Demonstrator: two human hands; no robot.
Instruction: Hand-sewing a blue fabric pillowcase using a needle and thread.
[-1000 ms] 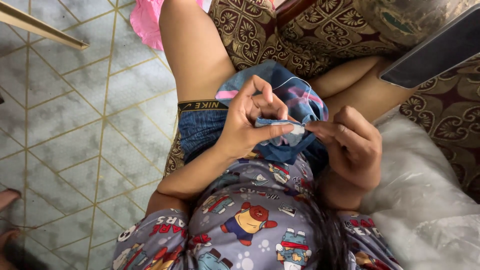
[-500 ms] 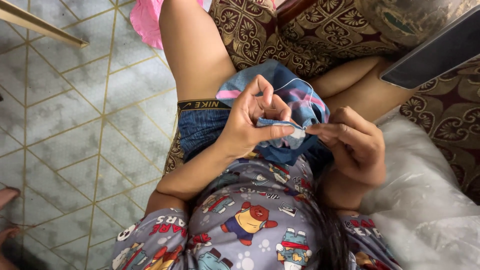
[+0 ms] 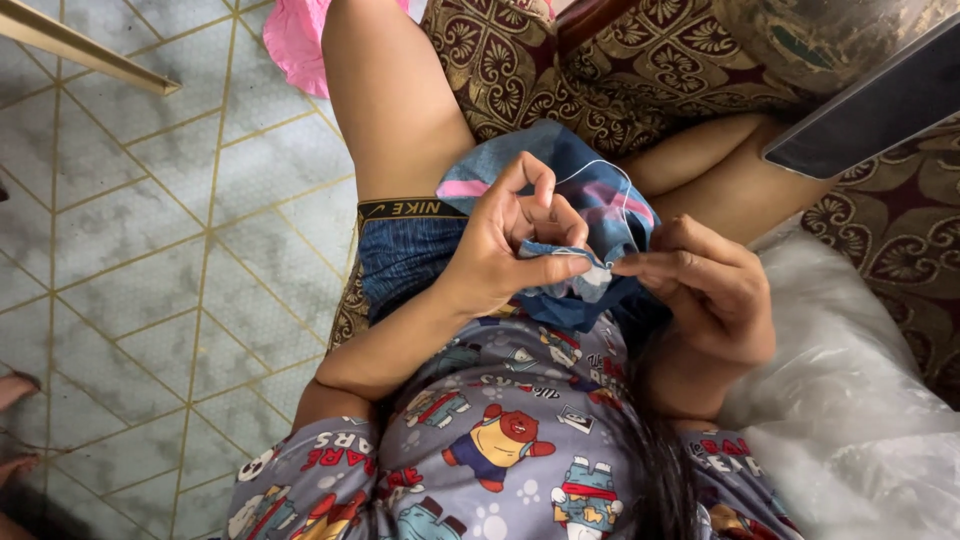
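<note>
Your left hand (image 3: 505, 250) pinches the blue cloth (image 3: 590, 200) | right hand (image 3: 700, 290) grips a thread (image 3: 622, 205) | risk: tugging hard may snap it.

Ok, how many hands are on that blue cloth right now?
2. The left hand pinches the blue cloth at its folded edge; the right hand grips that edge from the other side. No other hand touches it.

Tiled floor (image 3: 130, 250) left open — sofa (image 3: 600, 70), tablet (image 3: 870, 100) crowd right.

You wear grey short-sleeved shirt (image 3: 500, 450) with cartoon bear print, blue shorts (image 3: 405, 250) with black waistband; dark hair (image 3: 650, 470) hangs below fingers.
</note>
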